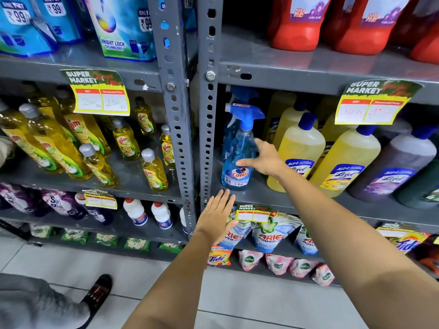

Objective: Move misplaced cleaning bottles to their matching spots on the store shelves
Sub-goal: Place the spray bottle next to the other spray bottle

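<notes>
Right hand [266, 160] open, fingers touching the blue Colin spray bottle [237, 150] standing upright on the grey shelf [261, 193], beside yellow Lizol bottles [299, 150]. Left hand [218, 214] flat, open, at shelf edge below the bottle.

Spray bottle [238, 148] hemmed: upright [209, 115] left, yellow bottle [298, 153] right.

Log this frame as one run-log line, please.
stage: placing/adjusting | right hand: open, at Colin spray bottle | left hand: open, empty, below shelf edge | bottle: upright, beside yellow Lizol bottle
</notes>
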Demonstrator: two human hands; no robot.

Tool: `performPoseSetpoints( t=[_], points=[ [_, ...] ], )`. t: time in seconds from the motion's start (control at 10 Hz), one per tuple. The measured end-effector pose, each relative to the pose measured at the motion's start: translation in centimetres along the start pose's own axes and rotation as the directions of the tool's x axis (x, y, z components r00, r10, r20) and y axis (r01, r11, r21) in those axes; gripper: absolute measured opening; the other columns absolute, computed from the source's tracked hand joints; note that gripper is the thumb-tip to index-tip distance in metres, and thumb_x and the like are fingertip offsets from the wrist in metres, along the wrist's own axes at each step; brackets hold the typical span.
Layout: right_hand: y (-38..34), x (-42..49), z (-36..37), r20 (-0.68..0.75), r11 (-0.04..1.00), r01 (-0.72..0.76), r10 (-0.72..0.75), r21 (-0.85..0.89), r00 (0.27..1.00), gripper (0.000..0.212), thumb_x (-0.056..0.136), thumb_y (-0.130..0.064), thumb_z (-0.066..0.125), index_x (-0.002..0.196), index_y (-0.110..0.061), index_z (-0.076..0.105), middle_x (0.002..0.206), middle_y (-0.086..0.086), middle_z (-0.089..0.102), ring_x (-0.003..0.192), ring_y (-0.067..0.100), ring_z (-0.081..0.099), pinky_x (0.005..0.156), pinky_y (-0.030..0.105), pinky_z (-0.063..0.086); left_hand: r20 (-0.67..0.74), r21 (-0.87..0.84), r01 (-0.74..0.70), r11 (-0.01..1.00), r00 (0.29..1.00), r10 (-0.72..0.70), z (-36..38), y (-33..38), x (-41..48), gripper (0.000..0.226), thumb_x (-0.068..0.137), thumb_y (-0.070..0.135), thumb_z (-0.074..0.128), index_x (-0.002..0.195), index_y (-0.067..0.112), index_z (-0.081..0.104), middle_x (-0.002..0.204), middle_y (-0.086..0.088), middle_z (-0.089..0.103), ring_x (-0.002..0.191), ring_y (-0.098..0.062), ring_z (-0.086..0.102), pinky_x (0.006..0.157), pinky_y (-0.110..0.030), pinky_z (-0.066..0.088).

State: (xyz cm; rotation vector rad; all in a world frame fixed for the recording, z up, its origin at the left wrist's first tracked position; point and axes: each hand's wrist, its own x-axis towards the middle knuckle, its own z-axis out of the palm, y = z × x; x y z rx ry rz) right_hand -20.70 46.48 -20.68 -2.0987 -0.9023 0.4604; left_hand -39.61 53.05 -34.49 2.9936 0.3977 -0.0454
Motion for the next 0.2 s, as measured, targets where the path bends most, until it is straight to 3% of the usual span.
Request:
performPoseSetpoints(
  t=[0.2],
  points=[
    [0.25, -0.24, 0.16, 0.043, 0.997, 0.017, -0.02, 0.076, 0.999, 0.066, 0.074, -0.023, 0.084, 0.131, -0.019, 0.05, 0.13, 0.002, 0.064, 0.107, 0.01, 0.063, 0.073, 0.013, 0.048, 0.004, -0.024, 0.01, 1.0, 1.0, -0.01, -0.54, 0.3, -0.02, 0.072, 0.1, 0.051, 0.03, 0.152, 0.014, -0.004, 0.162, -0.009, -0.007, 0.149, -0.024, -0.01, 0.123, -0.04, 0.0]
  ],
)
